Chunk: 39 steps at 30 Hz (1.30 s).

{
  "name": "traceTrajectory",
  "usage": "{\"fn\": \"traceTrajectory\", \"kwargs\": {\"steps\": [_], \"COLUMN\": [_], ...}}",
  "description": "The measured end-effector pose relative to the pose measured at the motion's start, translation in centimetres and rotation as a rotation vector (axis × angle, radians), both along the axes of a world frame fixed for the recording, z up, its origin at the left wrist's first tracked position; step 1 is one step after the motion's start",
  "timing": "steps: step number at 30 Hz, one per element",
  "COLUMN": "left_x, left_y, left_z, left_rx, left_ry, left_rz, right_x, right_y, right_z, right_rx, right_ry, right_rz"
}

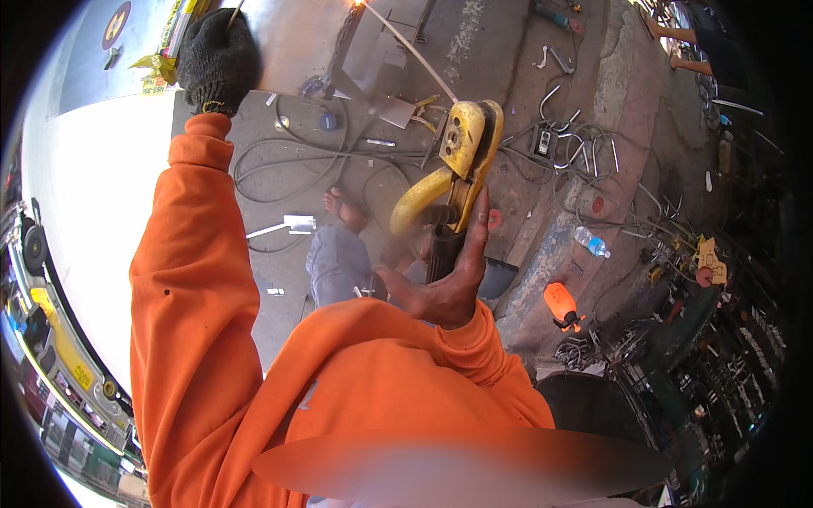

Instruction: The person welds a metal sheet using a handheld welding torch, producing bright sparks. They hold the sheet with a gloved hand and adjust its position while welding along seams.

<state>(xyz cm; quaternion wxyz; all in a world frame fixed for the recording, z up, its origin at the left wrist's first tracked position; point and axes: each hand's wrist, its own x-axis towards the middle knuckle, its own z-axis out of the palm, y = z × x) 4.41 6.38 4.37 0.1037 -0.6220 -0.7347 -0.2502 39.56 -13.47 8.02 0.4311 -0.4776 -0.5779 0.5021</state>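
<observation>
A yellow welding electrode holder with a black handle is gripped in my bare right hand. From its jaws a long thin welding rod slants up and left, and an orange glow shows at its far tip at the top edge. My left hand, in a dark knit glove, is closed around a thin rod that pokes up from the fist. Beside that glove, a yellow printed wrapper lies on a pale metal sheet. The glove hides most of what lies under it.
Cables loop across the concrete floor. A water bottle, an orange bottle, bent metal rods and a power tool lie to the right. A large white panel fills the left. Another person's legs show at upper right.
</observation>
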Motion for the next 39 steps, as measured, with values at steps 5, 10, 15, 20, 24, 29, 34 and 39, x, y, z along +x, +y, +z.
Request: {"fn": "traceTrajectory", "kwargs": {"steps": [5, 10, 15, 20, 24, 29, 34, 39], "left_x": [-0.7, -1.2, -1.1, -0.5, -0.3, -0.5, -1.1, -2.7], "left_y": [0.1, 0.2, 0.4, 0.0, 0.1, 0.1, 0.0, 0.9], "left_z": [-0.8, -1.4, -1.2, -0.6, -0.4, -0.5, -1.0, -2.4], "left_rx": [0.036, 0.074, 0.074, 0.021, 0.011, 0.01, 0.01, 0.008], "left_ry": [0.034, 0.104, 0.11, 0.002, -0.004, 0.001, 0.031, -0.012], "left_rz": [-0.027, -0.039, -0.008, -0.012, 0.008, 0.0, 0.006, 0.054], "right_x": [-0.3, -0.6, -0.5, -0.3, 0.0, -0.2, -0.4, -0.4], "right_y": [0.3, 1.5, 1.4, 0.4, -0.1, -0.3, 0.1, 0.3], "right_z": [0.8, 1.5, 1.4, 0.4, 0.0, 0.0, 0.0, 0.6], "right_rx": [-0.05, 0.043, 0.12, 0.08, 0.036, -0.05, 0.006, 0.002], "right_ry": [0.022, 0.083, 0.01, -0.06, -0.054, 0.007, 0.005, 0.015], "right_rz": [0.016, 0.066, 0.094, -0.017, -0.028, -0.023, -0.01, 0.022]}}
